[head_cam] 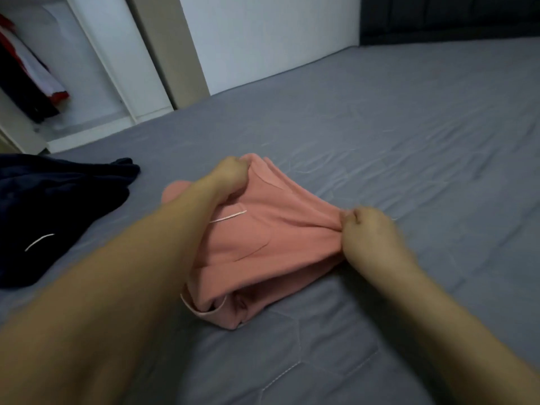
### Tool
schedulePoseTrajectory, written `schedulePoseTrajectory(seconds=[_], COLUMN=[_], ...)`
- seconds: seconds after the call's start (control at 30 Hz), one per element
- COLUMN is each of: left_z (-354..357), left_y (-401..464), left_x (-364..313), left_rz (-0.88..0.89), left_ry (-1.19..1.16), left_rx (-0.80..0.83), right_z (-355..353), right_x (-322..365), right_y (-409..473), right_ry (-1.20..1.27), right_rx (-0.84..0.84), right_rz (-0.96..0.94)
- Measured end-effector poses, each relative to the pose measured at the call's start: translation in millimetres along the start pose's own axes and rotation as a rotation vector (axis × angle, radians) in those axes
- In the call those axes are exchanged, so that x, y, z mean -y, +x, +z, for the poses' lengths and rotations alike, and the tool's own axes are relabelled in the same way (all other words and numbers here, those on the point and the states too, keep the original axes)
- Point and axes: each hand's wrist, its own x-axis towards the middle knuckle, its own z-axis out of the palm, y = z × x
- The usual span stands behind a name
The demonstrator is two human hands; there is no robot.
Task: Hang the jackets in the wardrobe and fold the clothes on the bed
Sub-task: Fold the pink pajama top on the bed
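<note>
Pink garment point(263, 244) lies on the bed point(409, 141), bunched between both hands: left hand point(230, 175) grips its far edge, right hand point(368, 232) pinches its right edge (fingertips buried in cloth). Beyond the left hand, a dark garment point(58, 206) is cut off; hanging jackets point(29, 77) blur in the wardrobe point(122, 68).

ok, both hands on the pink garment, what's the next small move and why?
Probably carry the gripped edge toward the person and lay it down. The left hand grips the far end of the pink garment, the right hand pinches its right edge, and the cloth is bunched and part-lifted off the bed, not yet flat.
</note>
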Motion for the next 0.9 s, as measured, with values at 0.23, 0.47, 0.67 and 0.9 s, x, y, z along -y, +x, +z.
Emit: schedulePoseTrajectory(seconds=[0.23, 0.47, 0.67, 0.9], left_z=[12, -23, -9, 23], left_y=[-2, -24, -119, -135], left_x=[-11, 3, 54, 68], left_rz=[0.000, 0.048, -0.013, -0.018], left_ry=[0.343, 0.759, 0.644, 0.610], left_rx=[0.100, 0.078, -0.121, -0.069], right_z=[17, 13, 45, 94], right_x=[-7, -7, 60, 67], right_y=[-16, 5, 31, 61], right_ry=[-0.329, -0.328, -0.306, -0.347], right_rx=[0.059, 0.249, 0.333, 0.269], right_rz=[-0.109, -0.077, -0.245, -0.167])
